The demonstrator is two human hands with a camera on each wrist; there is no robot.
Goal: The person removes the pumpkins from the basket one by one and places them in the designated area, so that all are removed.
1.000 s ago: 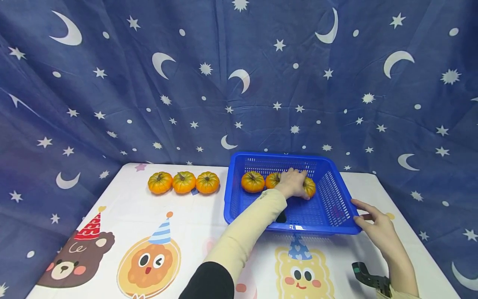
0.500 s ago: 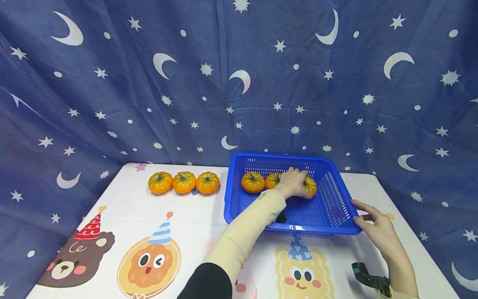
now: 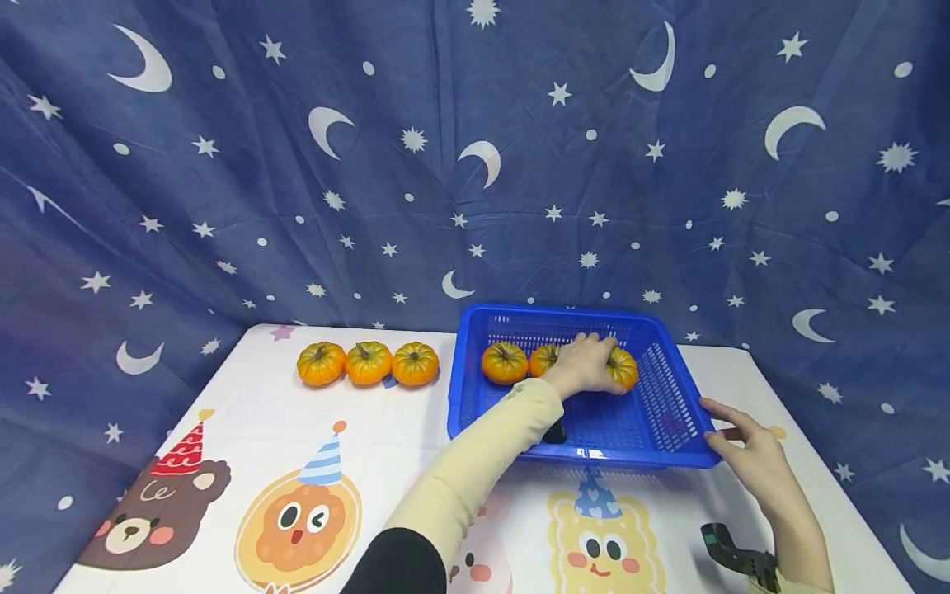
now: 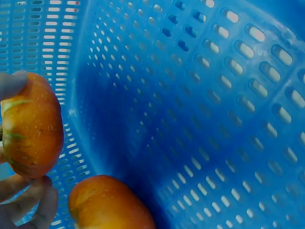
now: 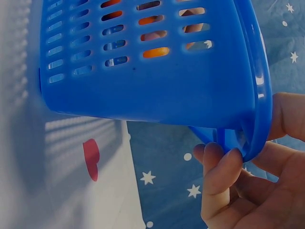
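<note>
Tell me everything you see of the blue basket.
The blue basket is rectangular and open-topped, plastic-looking, with slotted walls and a smooth, glossy rim. It sits open side up towards the back of the white printed tablecloth. Three pumpkins show inside, one in the left hand; the right hand grips the rim at its front right corner.

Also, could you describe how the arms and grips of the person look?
The left sleeve is cream, with an unreadable dark marking near the cuff, and black fabric higher up. The right sleeve, mostly out of frame, is cream too; a black curved device with a green patch sits by its edge. The left grip and right grip are ungloved.
</note>
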